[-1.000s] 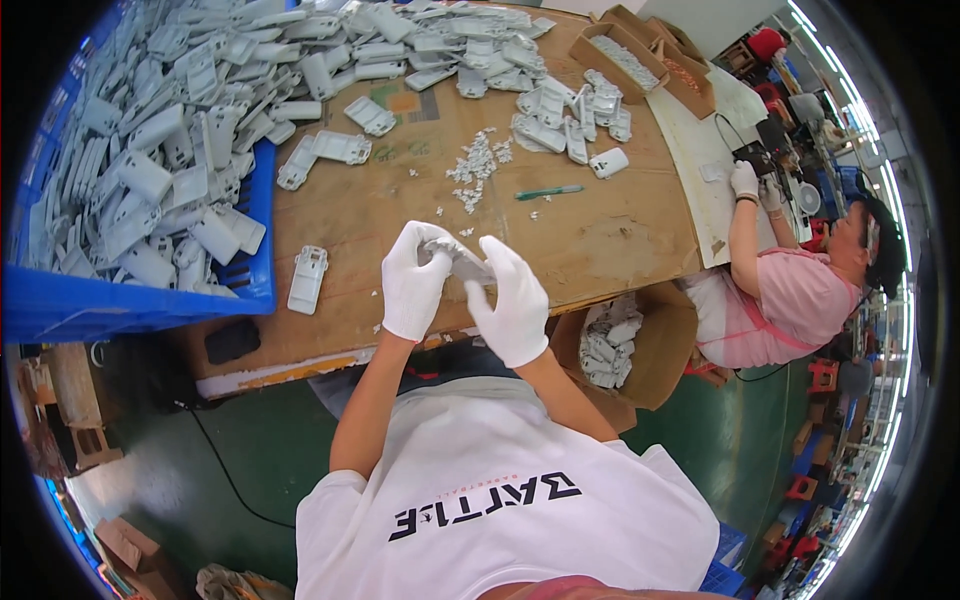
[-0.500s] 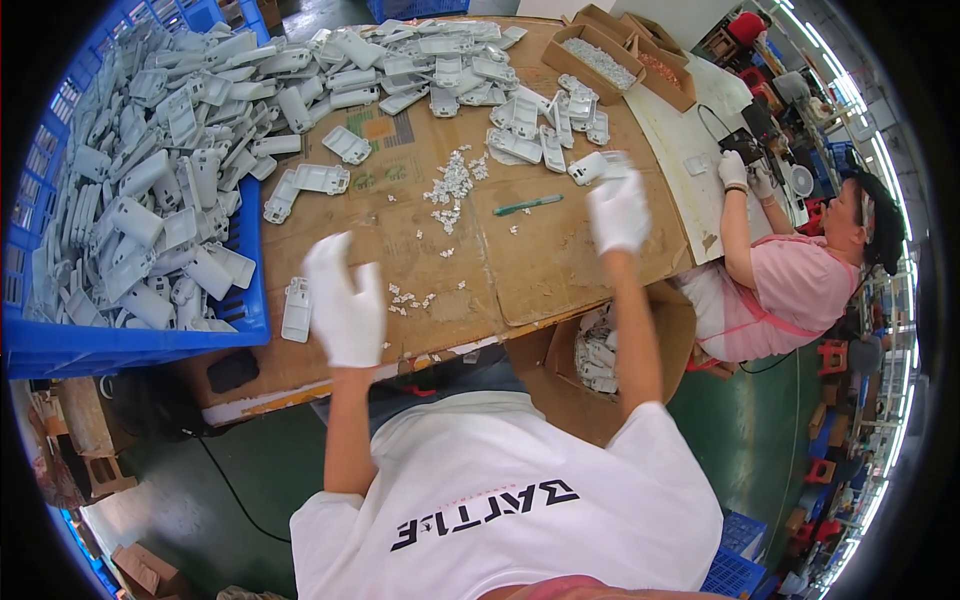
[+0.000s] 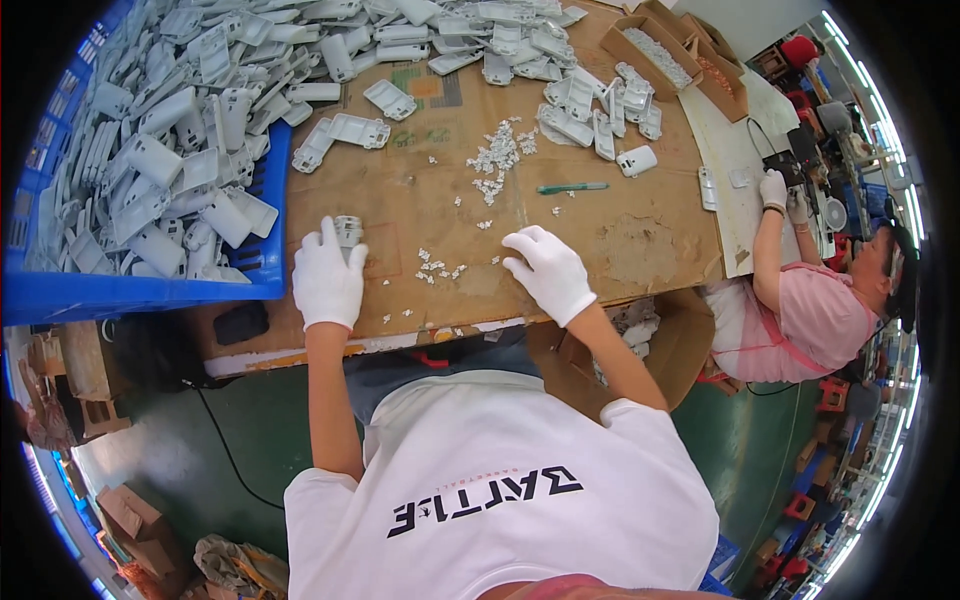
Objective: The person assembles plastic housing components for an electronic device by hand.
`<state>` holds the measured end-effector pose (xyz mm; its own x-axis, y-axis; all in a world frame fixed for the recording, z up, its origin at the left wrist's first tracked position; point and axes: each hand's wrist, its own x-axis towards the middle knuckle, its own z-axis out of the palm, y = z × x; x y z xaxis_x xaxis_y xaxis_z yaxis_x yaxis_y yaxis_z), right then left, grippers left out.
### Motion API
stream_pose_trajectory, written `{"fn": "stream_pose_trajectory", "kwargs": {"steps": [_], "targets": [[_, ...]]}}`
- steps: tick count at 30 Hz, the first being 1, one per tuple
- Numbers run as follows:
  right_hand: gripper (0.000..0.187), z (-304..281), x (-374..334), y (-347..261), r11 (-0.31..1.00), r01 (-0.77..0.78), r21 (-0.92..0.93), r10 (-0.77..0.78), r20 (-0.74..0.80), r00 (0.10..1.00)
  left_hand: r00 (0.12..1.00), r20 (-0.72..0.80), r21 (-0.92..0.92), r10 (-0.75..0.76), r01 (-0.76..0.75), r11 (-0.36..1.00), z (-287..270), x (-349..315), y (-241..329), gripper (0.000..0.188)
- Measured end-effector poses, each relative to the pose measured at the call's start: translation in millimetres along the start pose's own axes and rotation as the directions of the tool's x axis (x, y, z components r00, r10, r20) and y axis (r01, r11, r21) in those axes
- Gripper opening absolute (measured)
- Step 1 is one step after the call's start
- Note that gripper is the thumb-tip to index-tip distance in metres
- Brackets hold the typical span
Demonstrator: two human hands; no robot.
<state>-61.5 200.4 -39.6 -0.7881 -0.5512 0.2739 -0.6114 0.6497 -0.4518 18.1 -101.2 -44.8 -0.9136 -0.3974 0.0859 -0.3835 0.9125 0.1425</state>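
My left hand [image 3: 330, 278], in a white glove, is closed around a white plastic casing [image 3: 348, 230] at the front left of the table; only the casing's far end shows past the fingers. My right hand [image 3: 552, 275], also gloved, hovers over the table's front middle, fingers apart and apparently holding nothing. Several tiny white plastic parts [image 3: 438, 268] lie scattered between my hands. Beyond them is a larger heap of the same small parts [image 3: 497, 155], with a green pen [image 3: 572, 188] to its right.
A blue crate [image 3: 150, 290] heaped with white casings stands at left. More casings [image 3: 500, 40] cover the far table. One casing [image 3: 708, 188] lies at the right edge, near a co-worker [image 3: 815, 310]. Boxes of small parts [image 3: 650, 55] stand far right; a carton [image 3: 680, 340] sits below.
My right hand has let go of a casing at the right and come back toward the middle. My left hand has closed on the casing beside it. The whole view has shifted.
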Motion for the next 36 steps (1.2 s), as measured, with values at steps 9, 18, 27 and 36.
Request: {"fn": "stream_pose_trajectory", "kwargs": {"steps": [9, 18, 27, 36], "targets": [[0.012, 47.5, -8.2, -35.5, 0.907, -0.42, -0.035, 0.413, -0.123, 0.902, 0.993, 0.063, -0.117, -0.097, 0.103, 0.988, 21.4, 20.8, -4.4, 0.039], [0.006, 58.7, 8.1, -29.5, 0.912, -0.222, -0.345, 0.224, -0.034, 0.974, 0.978, 0.197, -0.835, 0.074, 0.128, 0.535, 1.4, -4.7, 10.2, 0.041], [0.021, 11.7, 35.2, -95.5, 0.906, 0.173, 0.386, -0.04, -0.328, 0.944, 0.985, 0.012, -0.863, 0.169, -0.076, 0.5, -37.8, -33.5, 58.3, 0.045], [0.015, 12.8, 33.4, -105.2, 0.987, 0.088, 0.131, -0.052, -0.258, 0.965, 0.997, -0.072, -0.841, 0.032, -0.078, 0.535, -40.7, -44.6, 70.0, 0.044]]}}
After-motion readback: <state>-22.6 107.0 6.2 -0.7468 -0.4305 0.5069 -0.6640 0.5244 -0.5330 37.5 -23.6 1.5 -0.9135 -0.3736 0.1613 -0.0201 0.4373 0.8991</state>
